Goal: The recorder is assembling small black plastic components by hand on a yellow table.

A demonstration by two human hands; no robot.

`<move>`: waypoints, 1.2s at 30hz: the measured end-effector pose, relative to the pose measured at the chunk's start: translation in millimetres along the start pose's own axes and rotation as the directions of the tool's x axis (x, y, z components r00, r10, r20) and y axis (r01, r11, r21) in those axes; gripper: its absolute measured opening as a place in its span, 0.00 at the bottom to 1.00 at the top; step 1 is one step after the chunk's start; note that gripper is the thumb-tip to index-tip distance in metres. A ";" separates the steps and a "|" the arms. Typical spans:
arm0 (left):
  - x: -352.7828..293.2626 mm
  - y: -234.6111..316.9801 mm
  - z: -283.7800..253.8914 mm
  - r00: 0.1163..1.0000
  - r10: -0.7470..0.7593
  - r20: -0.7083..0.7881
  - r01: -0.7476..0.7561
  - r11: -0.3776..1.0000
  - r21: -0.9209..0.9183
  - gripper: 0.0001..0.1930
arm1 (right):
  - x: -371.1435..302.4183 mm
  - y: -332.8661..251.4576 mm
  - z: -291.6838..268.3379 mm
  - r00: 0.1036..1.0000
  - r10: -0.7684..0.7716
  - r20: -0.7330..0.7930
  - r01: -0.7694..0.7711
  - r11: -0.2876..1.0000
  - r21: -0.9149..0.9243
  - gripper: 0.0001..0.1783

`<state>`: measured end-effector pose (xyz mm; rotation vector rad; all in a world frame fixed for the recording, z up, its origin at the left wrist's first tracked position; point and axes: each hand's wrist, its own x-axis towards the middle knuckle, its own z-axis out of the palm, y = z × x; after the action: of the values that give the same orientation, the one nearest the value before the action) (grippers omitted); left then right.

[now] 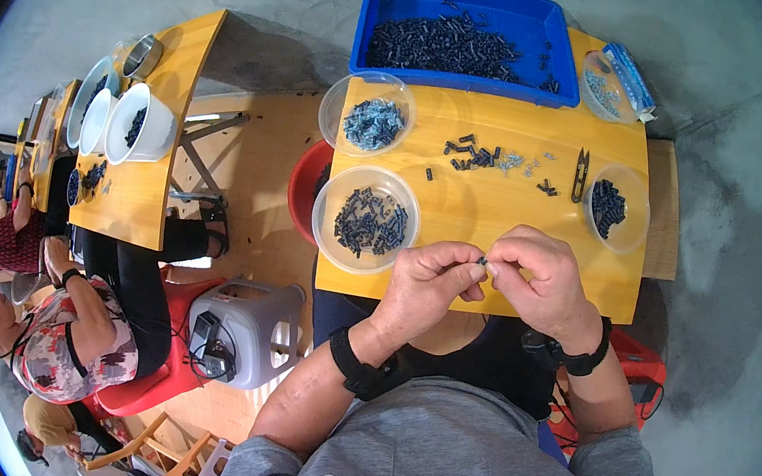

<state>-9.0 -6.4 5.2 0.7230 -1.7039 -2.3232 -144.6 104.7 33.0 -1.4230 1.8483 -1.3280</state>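
In front of my chest, at the table's near edge, my left hand point(435, 279) pinches a small black plastic piece point(482, 261) between thumb and forefinger. The fingertips of my right hand point(540, 277) meet it from the other side, closed in a pinch; whatever they hold is too small to make out. Just beyond my left hand, a clear round tub point(320, 236) contains short black pieces. Farther up the table lie a loose pile of black pieces point(476, 158) and small clear bits point(511, 161). A pair of black thread snips point(581, 176) rests to their right.
A blue tray point(362, 24) of black parts stands at the far side. Another clear tub point(325, 106) has pale blue bits; a bowl point(639, 225) at right holds dark pieces. Beside a blue box point(630, 80) sits a small tub. People point(76, 336) sit along tables at left.
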 end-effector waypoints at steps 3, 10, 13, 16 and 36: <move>1.0 -1.4 1.5 1.000 0.007 -0.008 -0.007 1.000 -0.012 0.04 | -0.8 0.6 -0.5 1.000 -0.005 0.002 0.005 1.000 -0.024 0.05; 1.3 -13.7 -1.0 0.999 -0.028 0.018 0.028 1.000 0.013 0.04 | -6.5 5.0 5.7 0.996 -0.030 0.081 0.042 0.988 -0.150 0.05; -6.0 -36.9 -0.5 0.992 -0.122 0.036 0.124 0.991 -0.055 0.05 | -12.0 15.2 9.1 0.984 0.059 0.168 -0.048 0.996 -0.071 0.04; -2.6 -43.5 2.3 0.985 -0.160 0.066 0.164 0.985 -0.062 0.06 | -20.6 30.2 7.5 0.922 0.306 0.236 -0.351 0.919 0.180 0.04; 4.6 -101.1 -17.2 0.954 -0.299 0.005 0.296 0.946 0.133 0.08 | 68.7 121.9 38.3 0.982 0.107 -0.155 -0.168 0.871 -0.462 0.09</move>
<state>9.8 10.7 -94.2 1.0474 -1.8876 -2.4346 -196.6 26.6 -77.6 -1.4191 2.4322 -0.9461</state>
